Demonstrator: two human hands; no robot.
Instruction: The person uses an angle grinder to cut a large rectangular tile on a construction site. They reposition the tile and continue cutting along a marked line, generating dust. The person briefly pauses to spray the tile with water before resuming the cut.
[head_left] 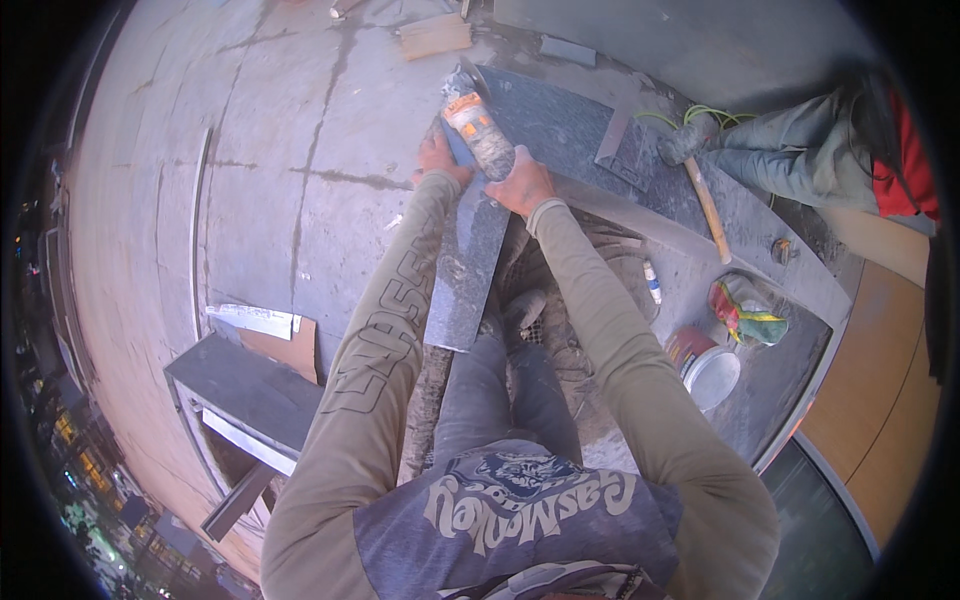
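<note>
A dusty angle grinder point(480, 135) with an orange band lies over the upper end of a narrow grey stone slab point(465, 285). My right hand point(523, 183) is closed round the rear of the grinder's body. At the slab's left edge, beside the grinder, my left hand point(438, 158) is closed on the stone, its fingertips partly hidden. The grinder's head points away from me, and its disc cannot be made out clearly. The slab's near end extends over my legs. A wide dark stone panel point(550, 110) adjoins the slab on the right.
At right are a wooden-handled hammer point(708, 210), another person's trousered legs point(790, 150), a green cord point(655, 117), a small tube point(652, 282), a colourful bag point(750, 315) and a red bucket point(708, 372). Lower left, a dark box-like frame point(245, 385) stands beside cardboard point(285, 350).
</note>
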